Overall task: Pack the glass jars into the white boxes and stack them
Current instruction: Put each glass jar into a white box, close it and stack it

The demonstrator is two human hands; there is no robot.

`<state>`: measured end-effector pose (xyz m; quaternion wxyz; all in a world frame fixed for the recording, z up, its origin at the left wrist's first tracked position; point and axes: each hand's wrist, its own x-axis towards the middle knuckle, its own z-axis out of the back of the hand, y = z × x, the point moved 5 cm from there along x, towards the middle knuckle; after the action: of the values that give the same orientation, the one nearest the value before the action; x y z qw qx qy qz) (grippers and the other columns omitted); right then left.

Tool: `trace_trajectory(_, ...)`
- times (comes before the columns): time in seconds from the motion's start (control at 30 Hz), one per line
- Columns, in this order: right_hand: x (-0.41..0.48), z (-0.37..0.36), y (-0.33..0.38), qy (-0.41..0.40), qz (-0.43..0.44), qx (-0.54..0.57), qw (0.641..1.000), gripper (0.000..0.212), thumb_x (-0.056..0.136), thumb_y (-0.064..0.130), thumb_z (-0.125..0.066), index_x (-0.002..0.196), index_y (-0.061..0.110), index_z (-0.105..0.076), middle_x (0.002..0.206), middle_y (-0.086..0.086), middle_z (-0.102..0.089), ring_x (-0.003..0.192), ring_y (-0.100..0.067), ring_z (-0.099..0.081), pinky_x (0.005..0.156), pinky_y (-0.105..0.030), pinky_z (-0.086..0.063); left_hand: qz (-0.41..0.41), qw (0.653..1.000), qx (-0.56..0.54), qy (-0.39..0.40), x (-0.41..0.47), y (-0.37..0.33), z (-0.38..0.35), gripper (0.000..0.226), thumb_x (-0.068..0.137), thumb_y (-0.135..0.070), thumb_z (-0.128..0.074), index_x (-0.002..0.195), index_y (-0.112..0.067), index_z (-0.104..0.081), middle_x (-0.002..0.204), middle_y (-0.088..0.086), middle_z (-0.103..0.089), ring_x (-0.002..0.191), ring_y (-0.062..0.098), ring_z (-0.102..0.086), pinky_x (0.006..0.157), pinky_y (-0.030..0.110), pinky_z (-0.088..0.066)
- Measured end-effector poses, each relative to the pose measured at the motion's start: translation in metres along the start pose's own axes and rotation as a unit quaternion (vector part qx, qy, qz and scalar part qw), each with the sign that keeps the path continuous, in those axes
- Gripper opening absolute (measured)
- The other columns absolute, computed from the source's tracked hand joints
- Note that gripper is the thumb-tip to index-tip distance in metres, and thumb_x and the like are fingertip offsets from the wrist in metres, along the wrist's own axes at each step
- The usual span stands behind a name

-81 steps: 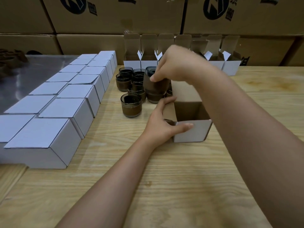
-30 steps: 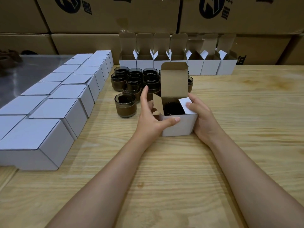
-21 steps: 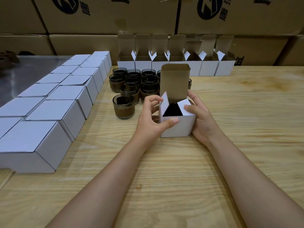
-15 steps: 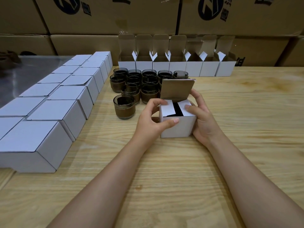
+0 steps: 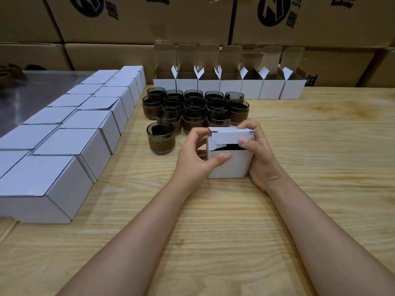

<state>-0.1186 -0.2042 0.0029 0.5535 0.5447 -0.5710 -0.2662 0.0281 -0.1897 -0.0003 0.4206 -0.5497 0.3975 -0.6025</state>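
Both hands clamp the same white box (image 5: 229, 165) at the centre of the frame. The left hand (image 5: 197, 155) curls at its upper left corner with the thumb flat on the front wall. The right hand (image 5: 261, 157) wraps the other side, its thumb pressing the lid (image 5: 228, 136). The lid is folded over but its tuck flap is not yet inside; a dark gap under it shows the jar (image 5: 226, 147) already in the box. To finish well, I would brace the front wall with the left thumb so it does not bow. Then I would slide the flap down behind it, both corners together. The box stands on the wooden table (image 5: 213, 221).

Counted: one box in hand, one jar in it. Just above it are fourteen loose jars (image 5: 160, 138) by my count, one apart at the front left. Seven open boxes (image 5: 208, 86) line the top centre. Closed boxes (image 5: 70, 146) lie at the left in two rows, about seven deep, the far ones too squeezed to count surely. Brown cartons (image 5: 139, 18) fill the top.
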Motion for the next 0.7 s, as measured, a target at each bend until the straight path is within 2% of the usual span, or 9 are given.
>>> trace_trajectory(0.1, -0.0003, 0.0007, -0.0001, 0.007, -0.002, -0.011, 1.0, 0.024, 0.066, 0.031, -0.063, 0.089, 0.031, -0.058, 0.086, 0.008, -0.065, 0.077, -0.011, -0.062, 0.06, -0.028, -0.05, 0.003, 1.0, -0.005, -0.018, -0.0001, 0.0023, 0.0008, 0.06, 0.069, -0.002, -0.083, 0.106, -0.019, -0.038, 0.118, -0.005, -0.056, 0.102, -0.01, -0.057, 0.077, 0.014, -0.049)
trace_trajectory(0.27, 0.0, 0.0028, -0.0014, 0.02, 0.006, -0.01, 1.0, 0.023, 0.066, 0.026, -0.063, 0.088, 0.029, -0.059, 0.097, 0.003, -0.062, 0.084, -0.014, -0.061, 0.066, -0.03, -0.05, -0.002, 1.0, -0.011, -0.01, 0.0016, 0.0057, 0.0004, 0.063, 0.069, -0.001, -0.082, 0.107, -0.02, -0.037, 0.114, -0.009, -0.056, 0.1, -0.01, -0.057, 0.08, 0.013, -0.047)
trace_trajectory(0.33, -0.0003, 0.0032, -0.0014, 0.018, 0.01, -0.023, 1.0, 0.023, 0.068, 0.018, -0.063, 0.087, 0.03, -0.059, 0.1, 0.002, -0.06, 0.086, -0.014, -0.06, 0.067, -0.029, -0.05, -0.006, 1.0, -0.011, -0.005, 0.0014, 0.0056, 0.0001, 0.064, 0.068, -0.003, -0.084, 0.108, -0.021, -0.037, 0.114, -0.009, -0.057, 0.1, -0.012, -0.057, 0.081, 0.014, -0.048)
trace_trajectory(0.43, -0.0014, 0.0025, -0.001, 0.015, 0.008, -0.038, 0.999, 0.026, 0.073, 0.007, -0.053, 0.087, 0.029, -0.058, 0.103, 0.0, -0.056, 0.087, -0.013, -0.057, 0.067, -0.027, -0.049, -0.012, 1.0, -0.017, 0.0, 0.001, 0.0037, 0.0004, 0.066, 0.065, -0.011, -0.085, 0.112, -0.02, -0.038, 0.118, -0.004, -0.057, 0.105, -0.004, -0.058, 0.083, 0.017, -0.048)
trace_trajectory(0.53, -0.0023, 0.0009, 0.0008, 0.016, 0.005, -0.044, 0.999, 0.028, 0.073, 0.006, -0.051, 0.084, 0.031, -0.058, 0.099, 0.005, -0.055, 0.086, -0.013, -0.056, 0.066, -0.025, -0.048, -0.02, 1.0, -0.014, 0.009, 0.0002, 0.0003, -0.0001, 0.065, 0.062, -0.024, -0.08, 0.113, -0.026, -0.039, 0.123, -0.002, -0.058, 0.114, 0.007, -0.057, 0.087, 0.023, -0.05)
trace_trajectory(0.7, -0.0035, -0.0004, 0.0006, 0.025, -0.019, -0.026, 0.999, 0.024, 0.072, 0.009, -0.051, 0.084, 0.028, -0.057, 0.1, 0.0, -0.054, 0.089, -0.021, -0.054, 0.066, -0.031, -0.047, -0.036, 0.999, -0.016, 0.029, -0.0001, -0.003, -0.0013, 0.058, 0.066, -0.023, -0.078, 0.111, -0.032, -0.043, 0.125, 0.001, -0.058, 0.115, 0.011, -0.057, 0.085, 0.023, -0.05)
